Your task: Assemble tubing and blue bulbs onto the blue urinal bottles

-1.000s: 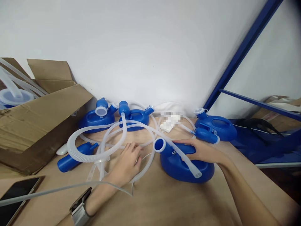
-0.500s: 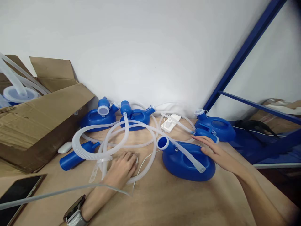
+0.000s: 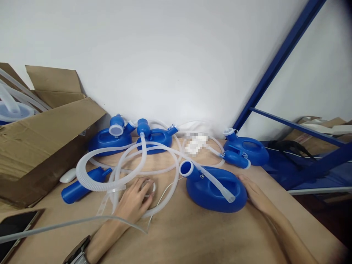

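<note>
A blue urinal bottle (image 3: 209, 201) lies on its side on the table, its white-rimmed mouth facing up and left. Across it rests the clear flared end of a tube (image 3: 224, 190). My right hand (image 3: 255, 194) is at the bottle's right end, fingers stretched along its side, the fingertips partly hidden; I cannot tell whether it presses on it. My left hand (image 3: 136, 198) has its fingers curled on a white ring (image 3: 150, 187), inside the loops of a translucent hose (image 3: 175, 183). A clear strap (image 3: 103, 205) sits left of that hand.
More blue urinal bottles stand along the wall, at left (image 3: 110, 141), middle (image 3: 161, 139) and right (image 3: 254, 150). A blue cylinder (image 3: 82, 185), a white mouse (image 3: 68, 176), a phone (image 3: 16, 229) and a cardboard box (image 3: 49, 135) are on the left. A blue metal frame (image 3: 277, 69) rises at right.
My right hand has drawn back from above the bottle's handle to its right end. The white ring now shows more clearly in my left hand's fingers. The whole view has shifted slightly.
</note>
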`<action>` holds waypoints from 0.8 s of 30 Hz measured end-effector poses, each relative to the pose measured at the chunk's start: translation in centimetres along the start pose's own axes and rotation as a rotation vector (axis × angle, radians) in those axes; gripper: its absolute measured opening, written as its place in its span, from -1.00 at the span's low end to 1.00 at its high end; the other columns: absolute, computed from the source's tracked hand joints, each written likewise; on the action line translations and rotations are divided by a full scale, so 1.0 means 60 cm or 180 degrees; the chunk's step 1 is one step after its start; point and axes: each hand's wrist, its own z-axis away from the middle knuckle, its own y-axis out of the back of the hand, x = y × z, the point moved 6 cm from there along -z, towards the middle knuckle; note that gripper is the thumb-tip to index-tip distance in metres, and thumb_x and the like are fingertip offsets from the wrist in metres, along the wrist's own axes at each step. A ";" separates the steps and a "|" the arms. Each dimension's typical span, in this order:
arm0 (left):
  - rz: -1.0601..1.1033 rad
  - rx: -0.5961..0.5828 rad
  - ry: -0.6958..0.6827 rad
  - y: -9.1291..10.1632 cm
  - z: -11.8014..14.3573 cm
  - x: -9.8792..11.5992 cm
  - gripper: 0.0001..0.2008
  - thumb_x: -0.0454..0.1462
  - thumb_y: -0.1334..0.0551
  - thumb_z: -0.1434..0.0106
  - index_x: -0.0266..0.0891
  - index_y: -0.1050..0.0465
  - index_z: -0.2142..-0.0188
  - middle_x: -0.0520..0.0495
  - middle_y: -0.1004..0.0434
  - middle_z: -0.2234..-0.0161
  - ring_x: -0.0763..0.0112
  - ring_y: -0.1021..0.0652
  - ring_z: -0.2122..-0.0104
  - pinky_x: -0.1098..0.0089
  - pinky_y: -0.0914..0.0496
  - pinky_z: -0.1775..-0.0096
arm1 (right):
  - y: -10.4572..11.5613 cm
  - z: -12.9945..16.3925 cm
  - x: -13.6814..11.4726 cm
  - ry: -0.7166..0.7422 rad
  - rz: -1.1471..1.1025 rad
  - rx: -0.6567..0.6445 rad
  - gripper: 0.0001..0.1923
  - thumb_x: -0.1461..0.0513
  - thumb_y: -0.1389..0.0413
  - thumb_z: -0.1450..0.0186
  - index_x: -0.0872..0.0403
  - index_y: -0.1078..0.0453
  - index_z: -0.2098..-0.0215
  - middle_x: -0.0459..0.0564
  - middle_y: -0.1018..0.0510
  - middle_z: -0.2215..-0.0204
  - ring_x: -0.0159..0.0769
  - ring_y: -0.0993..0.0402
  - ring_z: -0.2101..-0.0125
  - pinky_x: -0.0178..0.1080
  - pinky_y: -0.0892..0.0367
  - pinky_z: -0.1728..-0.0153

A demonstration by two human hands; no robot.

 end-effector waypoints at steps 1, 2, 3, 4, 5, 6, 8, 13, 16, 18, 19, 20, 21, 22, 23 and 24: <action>0.0001 0.0036 0.0021 0.001 0.001 -0.001 -0.66 -0.20 -0.09 -0.42 -0.16 -0.49 -0.10 -0.28 -0.56 -0.09 -0.01 -0.61 -0.05 0.11 -0.61 0.06 | 0.004 0.000 0.002 0.0004 0.0026 0.0038 -0.37 -0.24 0.11 -0.42 -0.07 -0.55 -0.06 0.08 -0.57 -0.17 0.13 -0.40 -0.25 0.10 -0.12 -0.41; -0.0008 0.0069 0.0029 0.002 0.001 -0.002 -0.66 -0.21 -0.10 -0.41 -0.16 -0.50 -0.09 -0.28 -0.56 -0.08 -0.02 -0.61 -0.05 0.10 -0.60 0.05 | 0.009 -0.001 0.005 0.0033 0.0082 0.0063 -0.38 -0.25 0.07 -0.40 -0.05 -0.56 -0.03 0.11 -0.58 -0.15 0.16 -0.42 -0.23 0.11 -0.14 -0.39; -0.0027 0.0105 0.0024 0.002 0.002 -0.004 -0.66 -0.21 -0.10 -0.40 -0.17 -0.50 -0.09 -0.28 -0.56 -0.08 -0.03 -0.61 -0.05 0.09 -0.60 0.04 | 0.012 -0.001 0.009 0.0086 0.0150 0.0071 -0.39 -0.25 0.04 -0.39 -0.04 -0.55 -0.02 0.14 -0.58 -0.14 0.17 -0.43 -0.21 0.13 -0.17 -0.38; -0.0054 0.0140 0.0007 0.003 0.003 -0.006 -0.66 -0.22 -0.11 -0.40 -0.19 -0.51 -0.08 -0.29 -0.57 -0.07 -0.04 -0.61 -0.05 0.07 -0.59 0.03 | 0.015 -0.002 0.015 0.0159 0.0221 0.0059 -0.42 -0.23 0.00 -0.37 -0.03 -0.55 -0.02 0.16 -0.58 -0.13 0.18 -0.44 -0.20 0.16 -0.20 -0.35; -0.0086 0.0183 -0.0022 0.003 0.004 -0.007 -0.66 -0.23 -0.11 -0.39 -0.21 -0.51 -0.08 -0.30 -0.57 -0.07 -0.04 -0.60 -0.05 0.06 -0.59 0.03 | 0.017 -0.002 0.021 0.0241 0.0298 0.0033 -0.45 -0.20 -0.04 -0.36 -0.02 -0.54 -0.02 0.17 -0.57 -0.14 0.19 -0.45 -0.19 0.18 -0.22 -0.33; -0.0128 0.0248 -0.0068 0.003 0.006 -0.008 -0.66 -0.23 -0.11 -0.40 -0.23 -0.51 -0.08 -0.31 -0.57 -0.07 -0.05 -0.60 -0.05 0.05 -0.59 0.03 | 0.018 -0.003 0.028 0.0324 0.0382 0.0002 -0.48 -0.15 -0.07 -0.34 -0.01 -0.53 -0.04 0.18 -0.56 -0.15 0.19 -0.45 -0.19 0.20 -0.24 -0.32; -0.0237 0.0463 -0.0215 0.007 0.009 -0.006 -0.67 -0.25 -0.11 -0.40 -0.26 -0.50 -0.07 -0.31 -0.58 -0.06 -0.06 -0.59 -0.05 0.04 -0.58 0.03 | 0.019 -0.003 0.044 0.0454 0.0553 -0.0046 -0.53 -0.05 -0.11 -0.30 0.00 -0.52 -0.06 0.19 -0.54 -0.15 0.18 -0.46 -0.18 0.21 -0.28 -0.29; -0.0432 0.0824 -0.0596 0.034 0.022 0.012 -0.66 -0.33 -0.13 -0.41 -0.28 -0.43 -0.15 -0.29 -0.58 -0.06 0.01 -0.57 -0.06 0.07 -0.52 -0.04 | 0.022 -0.003 0.065 0.0670 0.0846 0.0063 -0.51 0.13 -0.10 -0.24 -0.01 -0.50 -0.12 0.18 -0.50 -0.17 0.12 -0.45 -0.20 0.13 -0.42 -0.20; -0.0560 0.0784 -0.0621 0.059 0.038 0.010 -0.59 -0.34 -0.10 -0.42 -0.25 -0.36 -0.24 -0.31 -0.54 -0.11 0.02 -0.56 -0.10 0.07 -0.51 -0.05 | 0.025 -0.003 0.068 0.0672 0.0894 0.0191 -0.55 0.13 -0.07 -0.28 -0.04 -0.51 -0.11 0.16 -0.52 -0.14 0.10 -0.48 -0.17 0.07 -0.50 -0.10; -0.0683 0.0744 -0.0595 0.077 0.057 0.001 -0.57 -0.33 -0.07 -0.43 -0.22 -0.35 -0.26 -0.30 -0.54 -0.11 0.01 -0.57 -0.09 0.07 -0.51 -0.04 | 0.027 -0.003 0.069 0.0652 0.0900 0.0266 -0.57 0.12 -0.05 -0.31 -0.05 -0.53 -0.09 0.16 -0.53 -0.12 0.10 -0.49 -0.15 0.05 -0.53 -0.07; -0.0725 0.0735 -0.0568 0.085 0.070 -0.003 -0.57 -0.32 -0.06 -0.42 -0.20 -0.37 -0.25 -0.29 -0.55 -0.09 0.02 -0.58 -0.06 0.09 -0.52 -0.03 | 0.027 -0.003 0.069 0.0644 0.0899 0.0282 -0.58 0.11 -0.05 -0.31 -0.05 -0.53 -0.08 0.16 -0.54 -0.11 0.10 -0.49 -0.14 0.05 -0.54 -0.06; -0.0727 0.0691 -0.0500 0.093 0.083 -0.009 -0.57 -0.31 -0.06 -0.42 -0.18 -0.38 -0.24 -0.27 -0.57 -0.07 0.04 -0.60 -0.05 0.12 -0.53 -0.02 | 0.026 -0.003 0.069 0.0635 0.0891 0.0287 -0.58 0.10 -0.05 -0.32 -0.05 -0.54 -0.08 0.16 -0.54 -0.11 0.10 -0.49 -0.14 0.04 -0.54 -0.04; -0.0702 0.0662 -0.0408 0.101 0.098 -0.014 -0.58 -0.30 -0.05 -0.42 -0.15 -0.40 -0.22 -0.24 -0.58 -0.05 0.07 -0.61 -0.02 0.16 -0.54 0.00 | 0.026 -0.004 0.069 0.0626 0.0873 0.0287 -0.58 0.10 -0.05 -0.32 -0.04 -0.54 -0.08 0.17 -0.53 -0.11 0.10 -0.49 -0.14 0.03 -0.55 -0.03; -0.0672 0.0666 -0.0363 0.110 0.114 -0.016 -0.59 -0.30 -0.04 -0.43 -0.13 -0.42 -0.21 -0.22 -0.60 -0.03 0.08 -0.62 0.00 0.20 -0.55 0.02 | 0.025 -0.004 0.070 0.0615 0.0847 0.0291 -0.58 0.09 -0.05 -0.32 -0.04 -0.54 -0.08 0.18 -0.53 -0.11 0.10 -0.49 -0.15 0.01 -0.56 -0.01; -0.0656 0.0690 -0.0345 0.119 0.130 -0.017 -0.60 -0.29 -0.05 -0.43 -0.10 -0.43 -0.19 -0.21 -0.60 -0.01 0.09 -0.63 0.01 0.22 -0.55 0.04 | 0.024 -0.005 0.070 0.0604 0.0821 0.0293 -0.58 0.09 -0.05 -0.32 -0.03 -0.54 -0.08 0.19 -0.52 -0.11 0.09 -0.48 -0.16 0.00 -0.56 0.00; -0.0663 0.0729 -0.0332 0.129 0.146 -0.018 -0.62 -0.27 -0.06 -0.43 -0.07 -0.45 -0.17 -0.20 -0.61 0.01 0.10 -0.64 0.03 0.23 -0.56 0.06 | 0.023 -0.005 0.071 0.0589 0.0797 0.0296 -0.58 0.09 -0.05 -0.32 -0.03 -0.54 -0.08 0.19 -0.51 -0.12 0.09 -0.47 -0.16 -0.01 -0.57 0.01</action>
